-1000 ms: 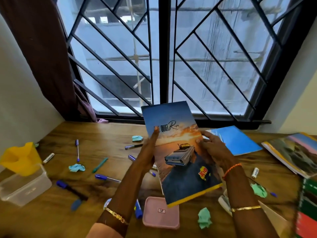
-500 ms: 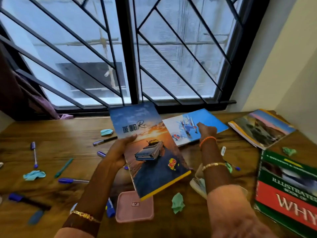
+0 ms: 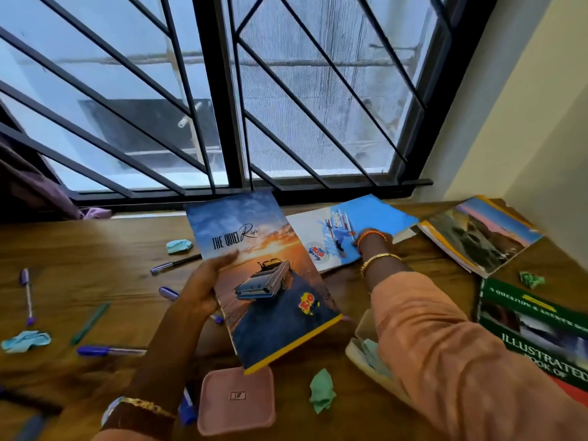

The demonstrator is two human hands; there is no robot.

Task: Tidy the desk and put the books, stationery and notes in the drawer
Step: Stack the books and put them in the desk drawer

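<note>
My left hand (image 3: 203, 281) grips a notebook titled "The Quiet Ride" (image 3: 264, 281) by its left edge and holds it tilted above the wooden desk (image 3: 95, 243). My right hand (image 3: 366, 240) reaches forward onto a blue notebook (image 3: 375, 211) by the window. Its fingers are on the cover, the wrist hides most of the hand, and the notebook's right edge looks raised. A landscape-cover book (image 3: 477, 237) and a green illustrated book (image 3: 525, 319) lie at the right. Several pens, such as a dark one (image 3: 175, 264) and a purple one (image 3: 108, 351), are scattered on the left.
Crumpled paper notes lie about: blue ones (image 3: 179, 246) (image 3: 27, 340) and green ones (image 3: 322, 389) (image 3: 531, 279). A pink square case (image 3: 237, 402) sits at the desk's near edge. A barred window runs along the back and a cream wall closes the right side.
My right hand let go of "The Quiet Ride" notebook and moved forward to the blue notebook. My left hand alone now holds the first notebook. My view swung to the right.
</note>
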